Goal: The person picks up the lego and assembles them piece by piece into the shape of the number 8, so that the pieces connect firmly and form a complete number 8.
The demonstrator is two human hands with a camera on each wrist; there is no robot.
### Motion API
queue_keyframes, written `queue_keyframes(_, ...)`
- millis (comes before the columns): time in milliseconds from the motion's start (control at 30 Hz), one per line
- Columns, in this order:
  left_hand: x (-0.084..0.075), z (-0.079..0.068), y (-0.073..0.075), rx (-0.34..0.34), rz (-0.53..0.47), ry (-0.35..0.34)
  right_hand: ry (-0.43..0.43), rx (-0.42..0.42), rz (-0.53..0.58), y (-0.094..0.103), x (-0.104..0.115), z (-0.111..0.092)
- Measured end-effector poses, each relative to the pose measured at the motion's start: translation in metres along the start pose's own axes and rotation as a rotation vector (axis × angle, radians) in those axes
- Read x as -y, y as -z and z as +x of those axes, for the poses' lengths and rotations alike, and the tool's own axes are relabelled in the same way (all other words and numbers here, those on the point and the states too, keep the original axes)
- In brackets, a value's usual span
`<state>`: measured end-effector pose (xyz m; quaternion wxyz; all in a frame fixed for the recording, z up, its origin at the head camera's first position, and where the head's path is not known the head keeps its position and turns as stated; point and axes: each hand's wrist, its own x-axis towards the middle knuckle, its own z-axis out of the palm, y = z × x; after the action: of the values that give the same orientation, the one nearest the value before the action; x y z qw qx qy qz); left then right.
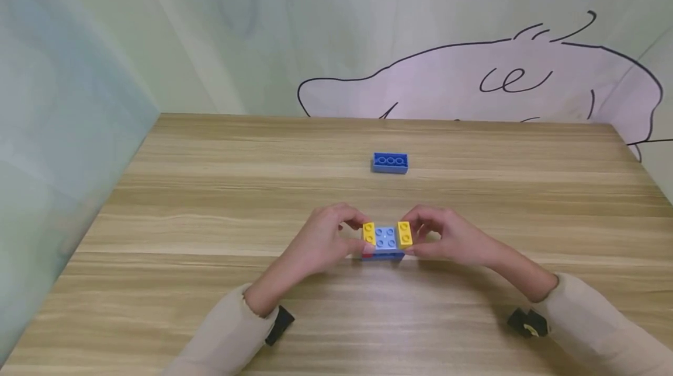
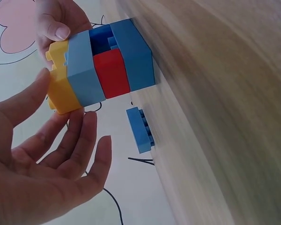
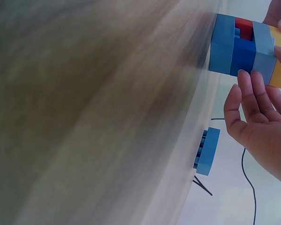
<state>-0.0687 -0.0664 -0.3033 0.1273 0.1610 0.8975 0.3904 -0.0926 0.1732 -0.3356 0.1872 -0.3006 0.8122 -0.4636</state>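
Observation:
A stack of toy building bricks stands on the table in front of me. Its base is a blue brick (image 2: 136,58). Above that sit a red brick (image 2: 112,72) at the left end and a dark blue brick (image 3: 243,57) at the right, with a gap between. A light blue brick (image 1: 385,237) spans them, its middle studs bare. On top are a left yellow brick (image 1: 368,232) and a right yellow brick (image 1: 404,235). My left hand (image 1: 323,242) pinches the left yellow brick between thumb and fingers; my right hand (image 1: 456,239) pinches the right one.
A loose blue brick (image 1: 390,168) lies upside down behind the stack, its hollow underside facing up. The wood-grain table (image 1: 231,160) ends at a wall (image 1: 252,43) with line drawings. Dark straps (image 1: 280,326) show at both sleeve cuffs.

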Motion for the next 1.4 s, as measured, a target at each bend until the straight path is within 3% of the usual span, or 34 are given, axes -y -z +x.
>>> queue_keyframes(333, -0.0008, -0.0012, -0.0005, -0.008, -0.056, -0.008, -0.007, 0.000, 0.003, 0.0006, 0.0008, -0.0010)
queue_keyframes(1400, 0.0000, -0.0042, -0.0020, -0.012, 0.005, -0.042, -0.019, 0.004, -0.008, 0.0010, 0.0015, -0.0006)
